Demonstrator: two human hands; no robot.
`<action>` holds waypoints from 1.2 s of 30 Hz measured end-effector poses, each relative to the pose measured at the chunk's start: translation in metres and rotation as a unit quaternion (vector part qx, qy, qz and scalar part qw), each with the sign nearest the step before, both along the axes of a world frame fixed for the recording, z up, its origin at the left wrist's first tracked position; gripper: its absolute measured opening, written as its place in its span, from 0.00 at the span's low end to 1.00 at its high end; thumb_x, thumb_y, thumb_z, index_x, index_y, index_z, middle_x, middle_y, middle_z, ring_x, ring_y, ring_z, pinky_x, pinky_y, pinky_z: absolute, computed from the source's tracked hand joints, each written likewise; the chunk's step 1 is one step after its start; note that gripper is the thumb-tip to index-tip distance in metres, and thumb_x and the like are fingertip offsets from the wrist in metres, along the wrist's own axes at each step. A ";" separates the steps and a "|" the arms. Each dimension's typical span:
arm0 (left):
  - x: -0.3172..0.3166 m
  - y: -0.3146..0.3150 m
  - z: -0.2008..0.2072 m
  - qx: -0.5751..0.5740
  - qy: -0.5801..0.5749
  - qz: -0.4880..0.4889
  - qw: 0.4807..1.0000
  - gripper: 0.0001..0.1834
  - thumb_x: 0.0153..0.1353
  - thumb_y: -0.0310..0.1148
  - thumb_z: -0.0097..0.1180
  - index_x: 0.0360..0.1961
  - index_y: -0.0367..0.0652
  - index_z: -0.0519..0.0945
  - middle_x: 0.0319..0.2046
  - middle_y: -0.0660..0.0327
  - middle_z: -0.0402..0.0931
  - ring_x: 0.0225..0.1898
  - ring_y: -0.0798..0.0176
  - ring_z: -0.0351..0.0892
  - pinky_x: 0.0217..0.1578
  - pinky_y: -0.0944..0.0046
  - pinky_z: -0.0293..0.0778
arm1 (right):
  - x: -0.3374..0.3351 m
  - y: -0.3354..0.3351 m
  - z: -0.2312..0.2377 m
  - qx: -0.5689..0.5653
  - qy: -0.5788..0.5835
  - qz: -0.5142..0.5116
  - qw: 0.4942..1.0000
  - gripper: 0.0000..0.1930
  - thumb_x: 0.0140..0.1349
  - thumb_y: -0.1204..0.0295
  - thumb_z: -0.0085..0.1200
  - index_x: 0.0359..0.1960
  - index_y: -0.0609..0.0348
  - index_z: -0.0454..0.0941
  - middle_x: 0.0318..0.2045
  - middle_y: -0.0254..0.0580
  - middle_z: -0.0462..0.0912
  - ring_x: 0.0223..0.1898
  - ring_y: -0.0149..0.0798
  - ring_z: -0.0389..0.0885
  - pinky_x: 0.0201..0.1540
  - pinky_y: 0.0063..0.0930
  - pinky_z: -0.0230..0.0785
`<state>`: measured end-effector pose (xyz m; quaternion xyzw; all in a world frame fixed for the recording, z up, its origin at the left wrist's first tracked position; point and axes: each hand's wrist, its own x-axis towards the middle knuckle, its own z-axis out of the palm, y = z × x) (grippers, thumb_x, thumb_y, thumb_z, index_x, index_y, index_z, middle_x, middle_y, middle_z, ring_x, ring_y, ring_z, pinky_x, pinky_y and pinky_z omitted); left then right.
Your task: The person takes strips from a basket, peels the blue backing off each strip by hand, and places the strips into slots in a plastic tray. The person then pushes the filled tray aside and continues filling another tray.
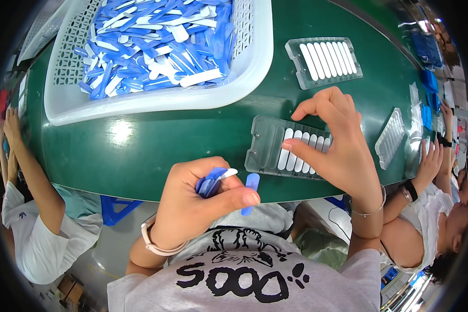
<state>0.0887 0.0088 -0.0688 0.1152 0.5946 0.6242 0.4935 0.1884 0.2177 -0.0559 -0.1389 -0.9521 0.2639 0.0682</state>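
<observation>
Head view: left hand [200, 195] is closed up, thumb and fingers pinching one blue strip [252, 181] near the desk [182, 140] edge, with a bundle of blue and white strips [209, 184] tucked in the curled fingers. Right hand [340, 130] is empty, thumb and index spread wide above the near clear tray [265, 143]. Thumb tip is at the leftmost of its white strips [295, 151]; can't tell if it touches. Visible slots left of that strip are bare. Far clear tray [298, 63] sits beyond the right hand, row of white strips in it. Third tray [390, 138] lies right, angled. White basket [166, 103] upper left, heaped with loose blue and white pieces [156, 47]. Co-workers on both sides.
</observation>
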 end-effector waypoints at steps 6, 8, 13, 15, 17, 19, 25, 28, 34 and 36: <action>-0.001 0.004 -0.003 0.038 -0.114 -0.085 0.989 0.08 0.53 0.29 0.66 0.22 0.39 0.79 0.17 0.71 0.74 0.19 0.83 0.61 0.18 0.78 0.54 | 0.000 -0.013 -0.003 -0.278 0.076 0.141 0.947 0.14 0.43 0.75 0.68 0.34 0.59 0.83 0.33 0.37 0.79 0.33 0.35 0.76 0.35 0.27 0.67; 0.001 0.005 -0.002 0.048 -0.149 -0.084 0.984 0.09 0.53 0.29 0.66 0.22 0.39 0.79 0.17 0.71 0.73 0.19 0.83 0.61 0.18 0.77 0.54 | 0.000 -0.019 -0.007 -0.416 0.098 0.184 0.885 0.09 0.44 0.77 0.68 0.30 0.61 0.84 0.30 0.40 0.83 0.27 0.35 0.78 0.29 0.25 0.67; 0.008 0.003 -0.006 0.058 -0.171 -0.073 0.981 0.10 0.58 0.32 0.62 0.22 0.39 0.79 0.15 0.72 0.70 0.18 0.82 0.63 0.18 0.77 0.54 | 0.002 -0.015 -0.004 -0.477 0.144 0.232 0.836 0.09 0.47 0.84 0.63 0.30 0.60 0.81 0.30 0.45 0.82 0.31 0.35 0.80 0.34 0.26 0.71; 0.007 0.005 -0.003 0.030 -0.136 -0.078 0.987 0.13 0.64 0.37 0.55 0.27 0.37 0.79 0.15 0.73 0.65 0.17 0.82 0.59 0.17 0.77 0.52 | 0.011 -0.015 -0.003 -0.513 0.216 0.055 0.829 0.08 0.49 0.86 0.57 0.31 0.63 0.76 0.31 0.49 0.82 0.32 0.34 0.80 0.37 0.25 0.71; 0.003 0.007 -0.003 0.043 -0.235 -0.029 0.970 0.18 0.68 0.43 0.48 0.34 0.36 0.78 0.16 0.72 0.61 0.16 0.81 0.53 0.16 0.76 0.49 | 0.012 -0.012 -0.003 -0.477 0.235 -0.017 0.847 0.07 0.54 0.85 0.52 0.34 0.64 0.71 0.33 0.49 0.82 0.34 0.31 0.79 0.40 0.25 0.68; 0.002 0.003 -0.005 0.043 -0.215 -0.046 0.975 0.22 0.70 0.45 0.40 0.39 0.35 0.76 0.18 0.71 0.59 0.16 0.80 0.49 0.16 0.76 0.48 | 0.012 -0.006 0.002 -0.398 0.171 -0.004 0.902 0.06 0.55 0.84 0.53 0.34 0.65 0.71 0.31 0.43 0.81 0.32 0.31 0.77 0.36 0.26 0.67; -0.002 0.002 0.001 0.004 -0.196 -0.053 0.979 0.22 0.69 0.41 0.35 0.46 0.31 0.74 0.22 0.70 0.60 0.18 0.80 0.50 0.17 0.76 0.47 | -0.008 0.006 0.001 -0.191 0.008 0.082 0.978 0.01 0.55 0.79 0.54 0.28 0.61 0.77 0.28 0.41 0.76 0.28 0.32 0.72 0.29 0.22 0.61; -0.002 -0.001 0.002 0.001 -0.182 -0.059 0.982 0.23 0.70 0.40 0.35 0.50 0.31 0.73 0.22 0.70 0.60 0.19 0.79 0.50 0.18 0.76 0.47 | -0.019 0.002 0.011 -0.208 -0.045 0.085 0.973 0.03 0.53 0.77 0.57 0.28 0.62 0.76 0.29 0.40 0.74 0.28 0.35 0.73 0.28 0.23 0.62; -0.001 -0.001 0.004 -0.005 -0.157 -0.106 0.982 0.23 0.71 0.41 0.35 0.54 0.33 0.71 0.21 0.71 0.58 0.19 0.79 0.50 0.19 0.76 0.48 | -0.043 0.021 0.015 -0.071 -0.172 0.177 0.967 0.13 0.46 0.73 0.63 0.33 0.61 0.74 0.31 0.41 0.71 0.38 0.42 0.73 0.38 0.31 0.66; 0.000 0.000 0.006 0.003 -0.154 -0.126 0.980 0.24 0.72 0.42 0.35 0.54 0.33 0.72 0.20 0.71 0.58 0.20 0.79 0.51 0.20 0.76 0.50 | -0.042 0.019 0.012 -0.088 -0.156 0.168 0.970 0.15 0.45 0.72 0.64 0.34 0.61 0.74 0.33 0.41 0.71 0.40 0.42 0.73 0.40 0.31 0.65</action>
